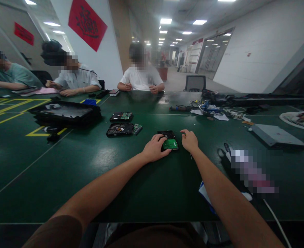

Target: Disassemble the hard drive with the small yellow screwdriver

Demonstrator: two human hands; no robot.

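Observation:
In front of me on the green table lies a black hard drive (170, 144) with a green circuit board on its near part. My left hand (155, 148) grips the drive from the left, its fingers over the far side and its thumb along the near edge. Just right of the drive, apart from it, my right hand (189, 140) has its fingers curled together. A thin pale tip (191, 156) shows below that hand; what the fingers hold is too small to name. Further left lie another hard drive (121, 116), an opened drive casing (119, 130) and a loose circuit board (137, 129).
A black tray (66, 112) stands at the left. To the right are tangled cables (210, 108), a grey metal box (278, 134) and a blurred-out object (252, 172) with a white cord. Several people sit across the table (64, 179), one in a white shirt (141, 79) opposite me.

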